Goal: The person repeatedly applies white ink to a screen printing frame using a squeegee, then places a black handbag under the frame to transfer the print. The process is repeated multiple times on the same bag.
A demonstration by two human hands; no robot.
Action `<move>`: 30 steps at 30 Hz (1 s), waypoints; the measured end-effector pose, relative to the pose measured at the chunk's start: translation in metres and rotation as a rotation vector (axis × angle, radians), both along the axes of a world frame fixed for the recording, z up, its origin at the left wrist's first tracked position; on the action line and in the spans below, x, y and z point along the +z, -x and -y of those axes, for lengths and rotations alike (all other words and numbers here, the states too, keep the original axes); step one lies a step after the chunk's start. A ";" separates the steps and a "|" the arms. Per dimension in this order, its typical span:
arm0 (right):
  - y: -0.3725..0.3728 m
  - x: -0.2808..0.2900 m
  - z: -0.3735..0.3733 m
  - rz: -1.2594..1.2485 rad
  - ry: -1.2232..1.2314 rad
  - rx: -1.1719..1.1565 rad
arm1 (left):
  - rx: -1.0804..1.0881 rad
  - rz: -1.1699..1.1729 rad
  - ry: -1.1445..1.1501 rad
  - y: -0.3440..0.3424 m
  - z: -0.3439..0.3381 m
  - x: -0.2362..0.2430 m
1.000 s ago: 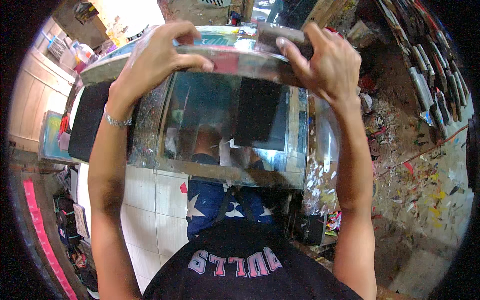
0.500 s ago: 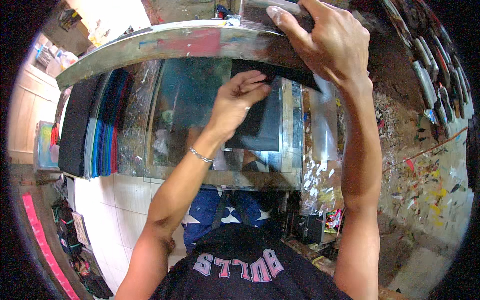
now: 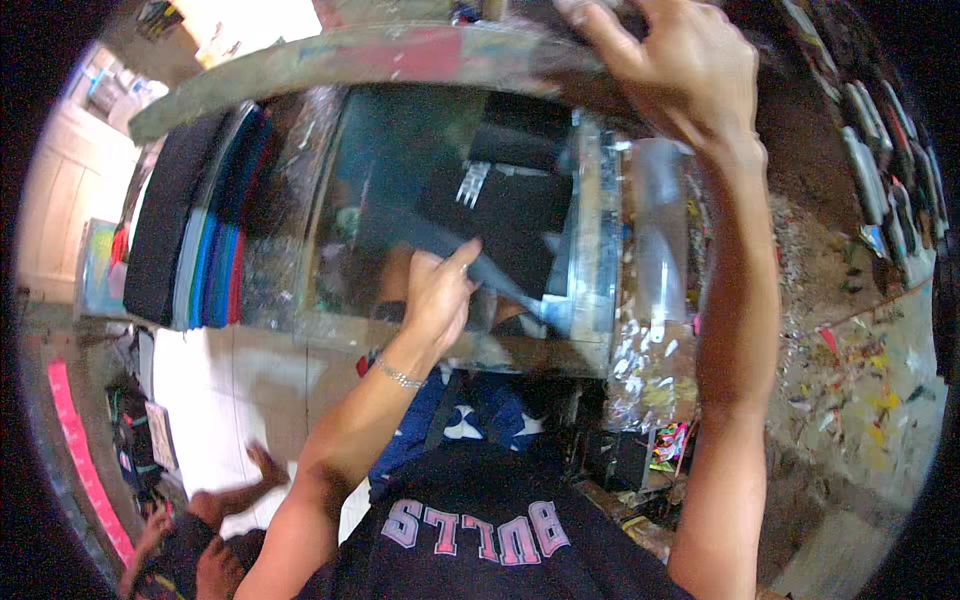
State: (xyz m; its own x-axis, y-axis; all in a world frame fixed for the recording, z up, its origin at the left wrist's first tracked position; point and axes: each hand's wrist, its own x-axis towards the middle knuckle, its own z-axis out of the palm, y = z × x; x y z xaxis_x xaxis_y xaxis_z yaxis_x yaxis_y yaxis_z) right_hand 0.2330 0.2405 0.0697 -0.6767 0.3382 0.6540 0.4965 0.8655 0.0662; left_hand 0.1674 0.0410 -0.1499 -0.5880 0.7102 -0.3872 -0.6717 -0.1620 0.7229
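Black cloth (image 3: 525, 215) is grasped by left hand (image 3: 440, 300) near bench (image 3: 345, 328) front edge | raised frame (image 3: 400, 57) is gripped by right hand (image 3: 692, 75), fingertips cropped | working gap is left between

Far to the left of the left hand (image 3: 440, 295) stands a pale wooden panel (image 3: 95, 170). Beyond the left hand, also toward its left, there is 1 patch of very bright white light (image 3: 265, 30), too strong to show its source. Nearer to the body than this hand, on its left side, lies a floor (image 3: 270, 380) of pale tiles with thin joint lines. Farther left, 1 pink strip (image 3: 85, 470) runs along a dark surface (image 3: 90, 390). To the right of the right hand (image 3: 690, 75), and nearer to the body, extends a brown-grey surface (image 3: 860, 400) spotted with yellow and red paint; wall or floor, I cannot tell
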 end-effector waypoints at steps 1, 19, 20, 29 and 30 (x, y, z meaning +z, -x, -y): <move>0.002 -0.001 -0.003 -0.021 -0.075 -0.010 | 0.024 0.002 0.137 0.005 0.026 -0.015; 0.017 0.038 -0.096 0.076 0.018 -0.046 | -0.037 -1.186 0.756 0.325 0.259 0.108; 0.018 0.041 -0.102 0.102 0.118 -0.016 | -0.159 -1.217 0.772 0.363 0.280 0.141; 0.023 0.050 -0.134 0.071 0.153 -0.011 | 0.711 -2.124 1.065 0.423 0.270 0.188; 0.024 0.050 -0.136 0.078 0.204 -0.070 | 0.689 -1.989 0.768 0.391 0.239 0.163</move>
